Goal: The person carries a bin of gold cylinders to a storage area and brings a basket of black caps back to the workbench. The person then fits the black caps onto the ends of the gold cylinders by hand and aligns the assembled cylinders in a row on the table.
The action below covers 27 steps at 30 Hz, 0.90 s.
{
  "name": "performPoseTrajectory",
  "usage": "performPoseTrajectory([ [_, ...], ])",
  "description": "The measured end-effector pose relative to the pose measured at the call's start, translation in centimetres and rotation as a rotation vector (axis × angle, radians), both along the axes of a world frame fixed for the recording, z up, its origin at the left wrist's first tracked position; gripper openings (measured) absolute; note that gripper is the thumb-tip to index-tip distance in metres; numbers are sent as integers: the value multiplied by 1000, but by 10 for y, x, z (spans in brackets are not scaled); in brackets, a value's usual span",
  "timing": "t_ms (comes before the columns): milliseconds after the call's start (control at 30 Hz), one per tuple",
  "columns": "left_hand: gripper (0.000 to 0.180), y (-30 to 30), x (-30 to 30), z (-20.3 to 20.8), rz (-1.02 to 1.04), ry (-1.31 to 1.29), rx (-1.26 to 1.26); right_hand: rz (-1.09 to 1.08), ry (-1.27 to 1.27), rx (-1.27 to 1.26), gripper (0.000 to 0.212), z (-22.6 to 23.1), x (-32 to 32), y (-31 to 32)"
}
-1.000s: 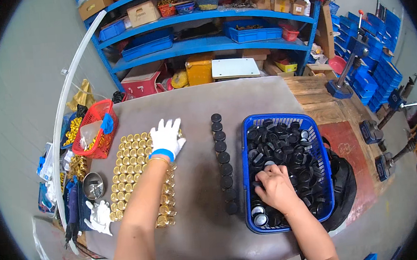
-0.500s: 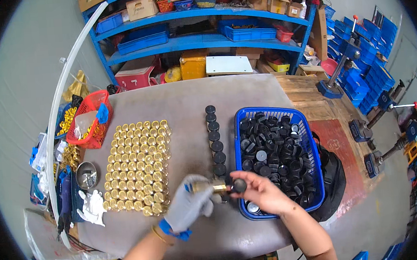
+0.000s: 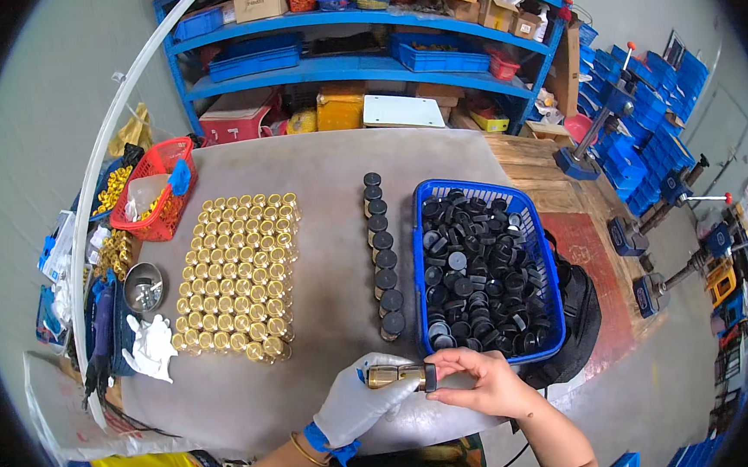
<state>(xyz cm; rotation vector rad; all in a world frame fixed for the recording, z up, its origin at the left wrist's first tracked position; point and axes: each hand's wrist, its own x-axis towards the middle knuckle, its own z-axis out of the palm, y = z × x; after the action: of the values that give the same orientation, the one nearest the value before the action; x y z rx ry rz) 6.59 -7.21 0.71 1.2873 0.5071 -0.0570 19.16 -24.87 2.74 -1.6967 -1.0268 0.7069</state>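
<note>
Beyond the hands on the grey table [image 3: 317, 168], a blue basket [image 3: 416, 256] of black caps, gold tubes [image 3: 236, 273] in rows left of it, gloved left hand [image 3: 355, 401] gripping a gold tube [image 3: 394, 375], bare right hand [image 3: 480, 382] pinching a black cap [image 3: 430, 376] against its end.

Your left hand [image 3: 360, 399], white-gloved, curls shut near the bench's front edge. Your bare right hand [image 3: 476, 384] meets it fingertip to fingertip, grip pinched. Both forearms enter from below.

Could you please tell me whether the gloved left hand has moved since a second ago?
Yes. The white-gloved left hand left the block of gold metal caps and came back to the grey table's near edge, holding a gold cylinder.
</note>
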Motion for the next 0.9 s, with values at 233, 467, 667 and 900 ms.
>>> performPoseTrajectory([
  [233, 27, -11, -7, -2, 76, -203, 36, -67, 198, -58, 42, 10, -11, 0],
  [467, 28, 3, -12, 8, -149, 59, 71, 176, -783, 198, 37, 16, -7, 0],
  [667, 29, -13, -16, 13, -48, -76, -13, 70, -270, -31, 25, 10, -5, -6],
  [900, 30, -10, -7, 11, -87, 59, -133, 41, -547, 210, 26, 5, 2, 4],
])
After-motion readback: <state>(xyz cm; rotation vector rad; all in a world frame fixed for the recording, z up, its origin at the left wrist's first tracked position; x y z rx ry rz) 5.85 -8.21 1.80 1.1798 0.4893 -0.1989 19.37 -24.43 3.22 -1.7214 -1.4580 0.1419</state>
